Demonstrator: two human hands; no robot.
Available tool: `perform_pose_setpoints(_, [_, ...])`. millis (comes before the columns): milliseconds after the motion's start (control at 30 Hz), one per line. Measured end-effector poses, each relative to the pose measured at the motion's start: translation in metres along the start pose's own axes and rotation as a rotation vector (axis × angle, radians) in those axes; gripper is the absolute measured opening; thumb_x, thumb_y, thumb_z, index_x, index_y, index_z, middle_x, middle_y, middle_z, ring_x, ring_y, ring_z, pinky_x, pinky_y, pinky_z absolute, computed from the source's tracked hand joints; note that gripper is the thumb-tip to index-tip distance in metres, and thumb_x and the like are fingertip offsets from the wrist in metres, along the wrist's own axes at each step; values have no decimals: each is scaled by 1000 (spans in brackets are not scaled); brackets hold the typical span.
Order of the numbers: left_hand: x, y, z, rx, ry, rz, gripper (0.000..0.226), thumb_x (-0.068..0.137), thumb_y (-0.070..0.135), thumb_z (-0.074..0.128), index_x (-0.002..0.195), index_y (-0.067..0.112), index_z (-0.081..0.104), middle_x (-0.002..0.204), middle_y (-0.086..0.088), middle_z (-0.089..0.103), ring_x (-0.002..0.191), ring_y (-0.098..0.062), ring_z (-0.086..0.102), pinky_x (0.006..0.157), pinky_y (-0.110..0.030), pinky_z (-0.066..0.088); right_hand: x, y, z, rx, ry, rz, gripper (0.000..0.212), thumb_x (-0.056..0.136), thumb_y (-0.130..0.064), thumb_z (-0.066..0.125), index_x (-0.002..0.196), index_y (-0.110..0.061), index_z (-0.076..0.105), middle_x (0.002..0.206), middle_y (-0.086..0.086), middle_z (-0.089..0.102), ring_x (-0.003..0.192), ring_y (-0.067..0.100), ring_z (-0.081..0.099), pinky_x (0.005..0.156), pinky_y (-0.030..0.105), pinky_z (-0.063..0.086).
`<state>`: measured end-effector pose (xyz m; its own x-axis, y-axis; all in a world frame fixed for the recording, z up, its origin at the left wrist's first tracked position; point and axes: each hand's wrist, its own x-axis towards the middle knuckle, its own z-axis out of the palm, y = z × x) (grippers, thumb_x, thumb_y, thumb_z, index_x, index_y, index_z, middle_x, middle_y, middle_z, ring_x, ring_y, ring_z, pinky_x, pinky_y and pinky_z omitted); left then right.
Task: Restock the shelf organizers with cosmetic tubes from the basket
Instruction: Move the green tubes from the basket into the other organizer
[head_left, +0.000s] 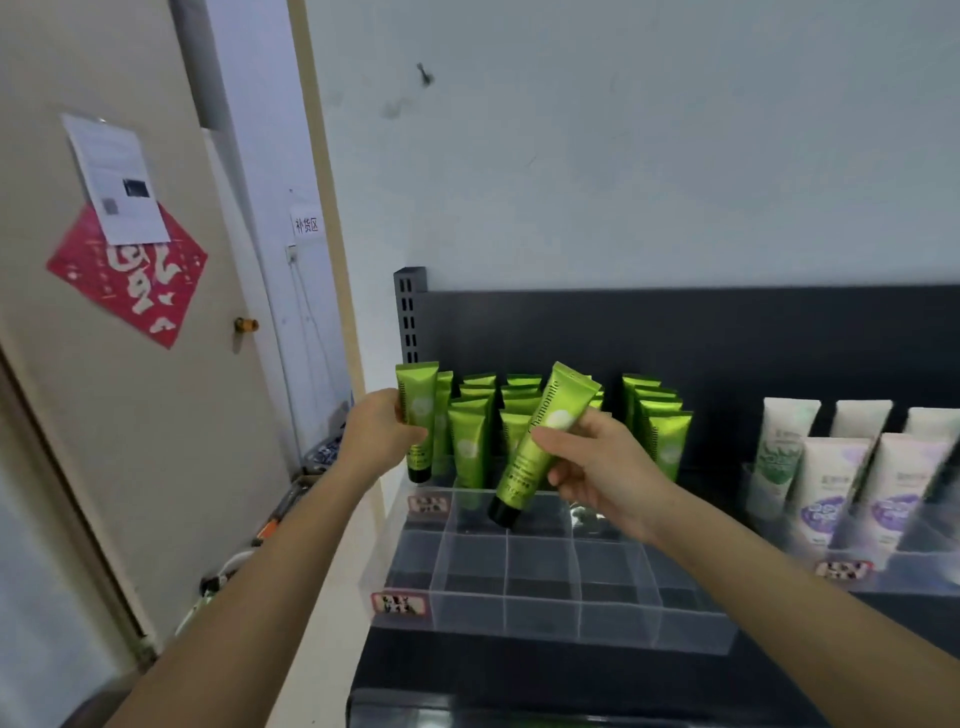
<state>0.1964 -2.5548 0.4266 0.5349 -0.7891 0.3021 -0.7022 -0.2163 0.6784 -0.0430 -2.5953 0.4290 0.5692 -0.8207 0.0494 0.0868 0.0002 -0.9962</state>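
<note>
While standing at the shelf (519, 670), holds one green cosmetic tube in each of the hands. With the left hand (382, 431), centre-left of the frame, grips an upright tube (417, 415) round its middle, black cap down, at the left end of the stocked green tubes (475, 436). With the right hand (597, 467), just right of centre, pinches a tilted tube (540, 441) at mid-body between thumb and fingertips, with the crimped end pointing up and the cap hanging just over the clear organizer (545, 618). Holds the hands apart, each closed round its own tube.

Shows back cells filled, several rows deep, and front cells bare down to the lower middle of the frame. Shows white tubes (831, 483) in a separate organizer at the right edge.

Looks light, soft-walled and glossy, so probably slippery and easy to dent under a hard squeeze. Suggests a hold round the mid-body, well above the stiff cap, firm but not crushing. Stands on a narrow cap only, so likely tips unless lowered straight into a cell and leaned on a divider or a neighbour. Calls for righting the tilted tube before lowering it.
</note>
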Motion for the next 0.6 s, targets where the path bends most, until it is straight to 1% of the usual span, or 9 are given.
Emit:
perform_pose_setpoints(33, [4, -3, 4, 11, -14, 9, 15, 73, 7, 73, 83, 3, 62, 77, -7, 61, 76, -26, 57, 57, -30, 41, 1, 0, 4, 16, -6, 2, 8, 88, -19, 66, 91, -15, 60, 82, 6, 67, 55, 12, 56, 44, 21, 45])
perform_pose_setpoints(133, [14, -14, 16, 3, -50, 25, 20, 72, 7, 75, 89, 1, 65, 86, -12, 67, 81, -28, 61, 70, -33, 48, 6, -1, 12, -1, 11, -7, 12, 90, -24, 63, 94, -13, 62, 84, 8, 72, 57, 16, 61, 47, 23, 49])
perform_pose_setpoints(233, [21, -24, 27, 12, -96, 21, 20, 70, 8, 77, 85, 2, 65, 87, -13, 67, 82, -28, 62, 69, -32, 47, 12, -3, 18, -65, 27, -40, 11, 90, -23, 64, 95, -13, 62, 83, 6, 73, 58, 15, 62, 49, 23, 49])
perform_pose_setpoints(333, [25, -33, 33, 25, -138, 22, 22, 70, 10, 77, 87, 2, 65, 88, -13, 67, 83, -29, 62, 74, -36, 51, 21, -7, 25, -135, 36, -86, 8, 89, -19, 65, 94, -15, 61, 87, 7, 71, 60, 15, 62, 52, 26, 48])
perform_pose_setpoints(367, [25, -35, 35, 29, -144, 29, 21, 71, 9, 77, 86, 2, 64, 87, -12, 66, 82, -28, 61, 73, -36, 50, 24, -10, 28, -149, 38, -101, 8, 88, -18, 66, 94, -15, 60, 88, 9, 70, 60, 15, 63, 52, 26, 48])
perform_pose_setpoints(400, [24, -36, 35, 35, -147, 37, 20, 71, 9, 77, 82, 4, 62, 84, -10, 65, 80, -27, 60, 67, -32, 46, 27, -12, 32, -159, 36, -113, 9, 88, -17, 67, 94, -15, 60, 90, 11, 69, 60, 16, 63, 51, 26, 48])
perform_pose_setpoints(500, [23, -40, 36, 47, -138, 59, 25, 70, 8, 76, 70, 12, 52, 71, -3, 54, 73, -24, 52, 54, -27, 30, 38, -19, 48, -196, 22, -150, 14, 86, -13, 68, 97, -10, 60, 89, 15, 69, 61, 18, 65, 49, 24, 50])
perform_pose_setpoints(533, [23, -41, 36, 50, -133, 59, 27, 71, 7, 76, 68, 13, 49, 69, -2, 53, 72, -24, 51, 53, -26, 30, 41, -21, 53, -210, 16, -169, 12, 87, -13, 67, 96, -8, 60, 83, 13, 68, 61, 19, 65, 49, 25, 51])
perform_pose_setpoints(600, [24, -47, 33, 53, -121, 54, 21, 71, 8, 76, 75, 9, 55, 76, -6, 60, 77, -25, 55, 57, -28, 35, 49, -24, 62, -283, 21, -220, 10, 89, -15, 65, 92, -7, 61, 71, 5, 64, 60, 19, 65, 52, 29, 54])
